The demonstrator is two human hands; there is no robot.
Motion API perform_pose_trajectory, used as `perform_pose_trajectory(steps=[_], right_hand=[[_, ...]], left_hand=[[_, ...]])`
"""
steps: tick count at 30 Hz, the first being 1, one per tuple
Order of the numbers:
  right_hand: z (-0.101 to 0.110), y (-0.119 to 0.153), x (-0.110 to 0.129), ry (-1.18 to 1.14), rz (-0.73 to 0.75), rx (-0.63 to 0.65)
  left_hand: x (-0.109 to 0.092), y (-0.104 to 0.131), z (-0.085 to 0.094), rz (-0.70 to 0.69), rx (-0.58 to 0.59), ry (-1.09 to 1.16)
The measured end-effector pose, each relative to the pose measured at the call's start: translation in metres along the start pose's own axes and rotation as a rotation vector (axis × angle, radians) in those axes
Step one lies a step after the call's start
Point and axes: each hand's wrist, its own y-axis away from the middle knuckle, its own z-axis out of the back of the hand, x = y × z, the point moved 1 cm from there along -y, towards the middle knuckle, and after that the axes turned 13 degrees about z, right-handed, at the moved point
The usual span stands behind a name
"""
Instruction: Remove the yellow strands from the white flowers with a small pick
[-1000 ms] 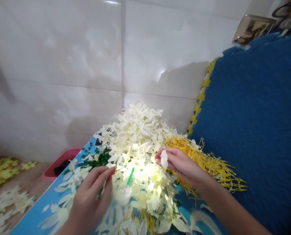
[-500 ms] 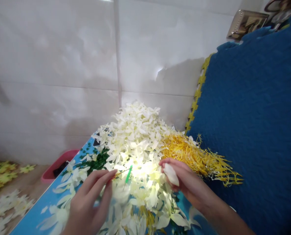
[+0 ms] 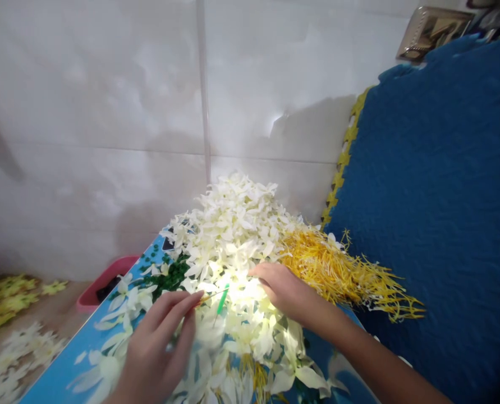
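My left hand is closed in a pinch on a thin yellow stem, which points right over the flower pile. Close to the stem's tip is a narrow green stick; whether they touch, I cannot tell. My right hand reaches down into the brightly lit part of a heap of white artificial flowers. Its fingertips are lost in the glare and among the petals, so what they hold, if anything, does not show.
Yellow stamens lie in a bundle at the right. Small green pieces and loose flowers cover the blue table. A pink basin stands at the left. Behind are a tiled wall and an upright blue foam mat.
My right hand has moved left and turned over, down onto the white flowers; the white petal it held is no longer visible. My left hand keeps its pinch. The view has shifted slightly.
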Motion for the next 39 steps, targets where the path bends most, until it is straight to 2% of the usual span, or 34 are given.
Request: perform_pose_trajectory(steps=[5, 9, 14, 19, 26, 30, 34, 39], right_hand=[[-0.017, 0.002, -0.022, 0.074, -0.098, 0.038], [-0.019, 0.011, -0.021, 0.046, -0.119, 0.003], [-0.007, 0.019, -0.013, -0.058, -0.198, -0.208], [0.007, 0.028, -0.012, -0.297, -0.272, -0.444], [0.005, 0.043, -0.018, -0.521, -0.294, -0.678], [0.007, 0.051, -0.016, -0.474, -0.311, -0.774], [0.017, 0.060, -0.014, -0.377, -0.328, -0.840], [0.027, 0.067, -0.015, -0.128, -0.403, -0.783]], left_hand=[[-0.002, -0.001, 0.000, -0.018, 0.005, -0.003], [0.003, 0.004, -0.003, -0.009, 0.009, 0.024], [0.007, 0.008, -0.005, 0.009, 0.020, 0.042], [0.004, 0.004, -0.004, 0.000, 0.025, 0.020], [0.007, 0.006, -0.004, -0.005, 0.026, 0.013], [0.007, 0.005, -0.004, -0.027, 0.030, 0.008], [0.006, 0.003, -0.004, -0.041, 0.031, -0.017], [0.005, 0.002, -0.003, -0.049, 0.037, -0.033]])
